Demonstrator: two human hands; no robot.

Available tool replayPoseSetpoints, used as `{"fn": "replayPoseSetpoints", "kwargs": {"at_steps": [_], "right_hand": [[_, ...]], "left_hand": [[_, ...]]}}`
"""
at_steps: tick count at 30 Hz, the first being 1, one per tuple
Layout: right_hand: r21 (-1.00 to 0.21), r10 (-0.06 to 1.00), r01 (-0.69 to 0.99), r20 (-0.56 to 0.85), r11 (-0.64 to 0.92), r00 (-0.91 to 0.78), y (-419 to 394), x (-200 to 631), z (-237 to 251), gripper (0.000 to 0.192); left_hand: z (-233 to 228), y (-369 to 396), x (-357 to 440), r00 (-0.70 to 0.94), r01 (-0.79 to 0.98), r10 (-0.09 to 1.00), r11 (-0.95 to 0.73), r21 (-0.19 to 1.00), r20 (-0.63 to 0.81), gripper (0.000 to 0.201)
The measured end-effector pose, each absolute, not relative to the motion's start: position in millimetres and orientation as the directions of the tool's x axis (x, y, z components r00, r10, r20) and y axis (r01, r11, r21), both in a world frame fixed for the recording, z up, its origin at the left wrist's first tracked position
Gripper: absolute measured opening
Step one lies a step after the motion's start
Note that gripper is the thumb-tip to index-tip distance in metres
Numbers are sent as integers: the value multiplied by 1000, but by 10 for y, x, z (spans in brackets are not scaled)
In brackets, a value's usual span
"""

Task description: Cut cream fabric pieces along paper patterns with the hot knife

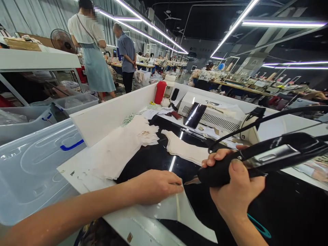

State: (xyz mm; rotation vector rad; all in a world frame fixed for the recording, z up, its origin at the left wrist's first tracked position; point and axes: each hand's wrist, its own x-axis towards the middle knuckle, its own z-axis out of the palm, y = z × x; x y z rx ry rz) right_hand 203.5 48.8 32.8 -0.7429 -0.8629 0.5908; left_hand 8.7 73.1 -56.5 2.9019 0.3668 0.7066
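My right hand (238,184) is wrapped round a black corded handheld tool (271,155) with a silver panel on its side. The tool's narrow tip points left, close to my left hand. Over the glossy black tabletop, my left hand (159,186) has its fingers together at the upper edge of a thin pale cut piece (189,218), which curves down toward me; its palm side is hidden. Ahead lies a stack of curved cream cut pieces (183,147). A larger pile of white cut pieces (120,147) rests to the left.
Toward the back stand a red bottle (160,92), a phone (195,115) and a white vented box (212,111). White side boards (112,114) edge the table. A lidded plastic bin (38,171) is at left. A teal loop (259,226) lies near my right forearm. People stand farther off.
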Motion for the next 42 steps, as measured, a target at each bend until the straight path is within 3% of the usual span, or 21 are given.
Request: {"fn": "replayPoseSetpoints", "kwargs": {"at_steps": [27, 36, 42], "right_hand": [[-756, 703, -131, 510, 641, 496, 355, 2035, 297, 42], [-784, 714, -129, 467, 607, 522, 341, 2034, 300, 38], [-752, 683, -103, 521, 651, 511, 288, 2087, 360, 37]], "left_hand": [[-593, 716, 72, 820, 191, 251, -967, 167, 515, 26], [-616, 729, 49, 831, 198, 248, -968, 152, 498, 29], [-552, 767, 23, 861, 168, 205, -978, 120, 466, 32]]}}
